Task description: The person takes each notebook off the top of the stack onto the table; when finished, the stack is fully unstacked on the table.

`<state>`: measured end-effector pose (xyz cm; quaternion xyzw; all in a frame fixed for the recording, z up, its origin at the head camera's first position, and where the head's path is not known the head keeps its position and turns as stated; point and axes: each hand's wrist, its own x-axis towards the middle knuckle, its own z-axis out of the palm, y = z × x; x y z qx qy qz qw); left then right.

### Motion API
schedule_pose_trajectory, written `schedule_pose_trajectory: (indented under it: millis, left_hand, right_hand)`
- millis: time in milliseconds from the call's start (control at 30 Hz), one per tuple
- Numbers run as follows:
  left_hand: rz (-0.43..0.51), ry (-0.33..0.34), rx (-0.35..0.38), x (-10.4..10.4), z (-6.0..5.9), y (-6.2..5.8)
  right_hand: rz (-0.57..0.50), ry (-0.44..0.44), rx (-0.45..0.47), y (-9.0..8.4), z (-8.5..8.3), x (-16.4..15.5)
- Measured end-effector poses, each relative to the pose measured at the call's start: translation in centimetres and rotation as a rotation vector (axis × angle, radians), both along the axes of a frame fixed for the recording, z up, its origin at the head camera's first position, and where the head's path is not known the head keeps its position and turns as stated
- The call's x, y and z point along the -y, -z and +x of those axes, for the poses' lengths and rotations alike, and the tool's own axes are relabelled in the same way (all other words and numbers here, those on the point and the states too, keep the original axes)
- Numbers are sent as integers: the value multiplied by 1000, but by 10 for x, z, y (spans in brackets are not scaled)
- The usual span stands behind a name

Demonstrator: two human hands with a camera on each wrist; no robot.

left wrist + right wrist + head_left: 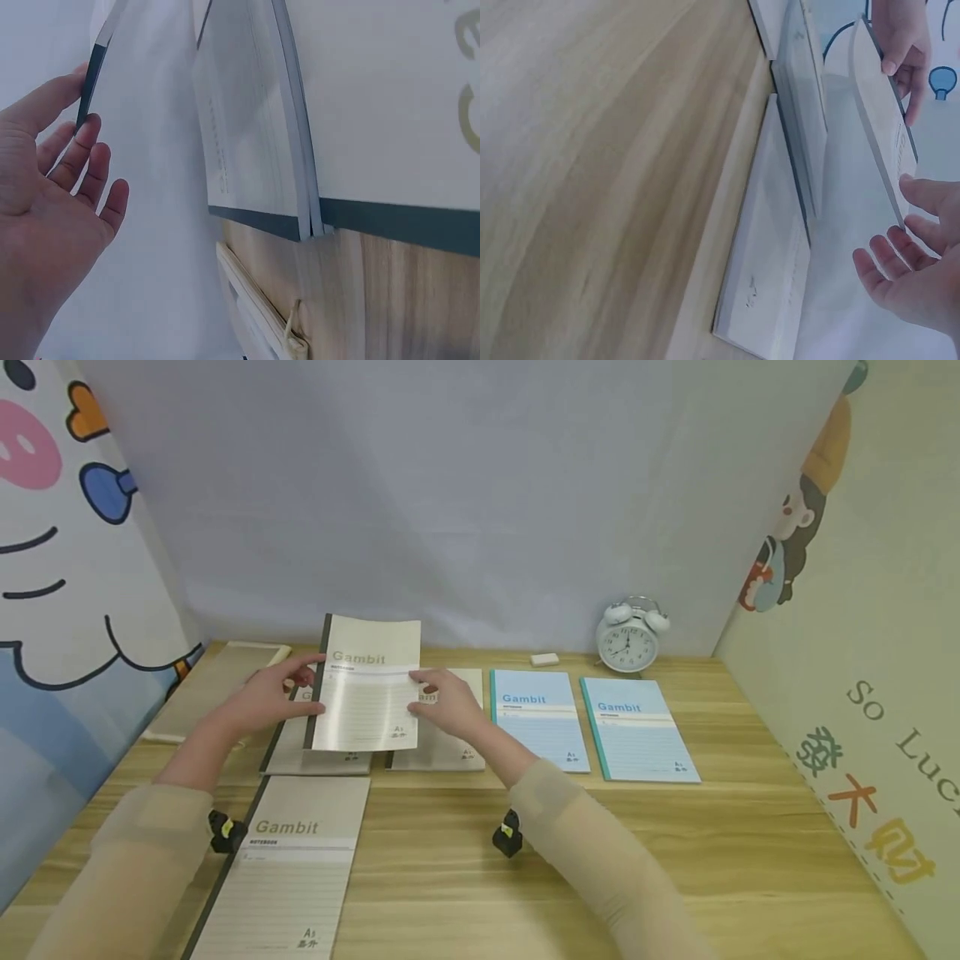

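Note:
A beige "Gambit" notebook (pixel 367 689) is lifted off the wooden table (pixel 465 852) and tilted up toward me. My left hand (pixel 288 689) grips its dark spine edge (pixel 93 71), thumb in front and fingers behind. On the opposite edge (pixel 881 127) my right hand (pixel 438 693) holds it between thumb and fingers. Two more beige notebooks (pixel 318 758) (pixel 446 745) lie flat right under the lifted one. A third beige one (pixel 288 877) lies at the front left.
Two light blue notebooks (pixel 536 718) (pixel 637 731) lie side by side to the right. Behind them stand a white alarm clock (pixel 628 639) and a small eraser (pixel 544 658). A flat beige folder (pixel 217 689) lies at the left. Printed panels wall in the table on three sides.

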<state>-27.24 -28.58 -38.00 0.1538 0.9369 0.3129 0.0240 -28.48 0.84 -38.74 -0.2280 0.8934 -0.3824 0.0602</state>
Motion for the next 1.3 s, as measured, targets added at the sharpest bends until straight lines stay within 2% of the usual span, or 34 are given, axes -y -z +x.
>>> schedule_pose_trajectory:
  millis: [300,400,600,833,967,1100,1300]
  left_hand:
    - [38,3,-37,-16,11,-12]
    - [53,-4,-41,-23,16,-17]
    - [62,23,-67,-36,24,-24]
    - [2,32,-120,-48,37,-23]
    - [35,40,-101,-53,47,-23]
    - [53,64,-75,-57,56,-22]
    - [61,110,-51,-62,68,-14]
  right_hand:
    - [-73,-8,15,-14,4,-23]
    - [-63,-24,-5,-19,8,-30]
    - [-44,-38,-29,-26,18,-44]
    - [-73,-40,-37,-30,33,-60]
    - [-106,-43,-31,-30,42,-70]
    - [-114,-82,-11,-30,52,-78]
    - [-127,-148,28,-23,68,-90]
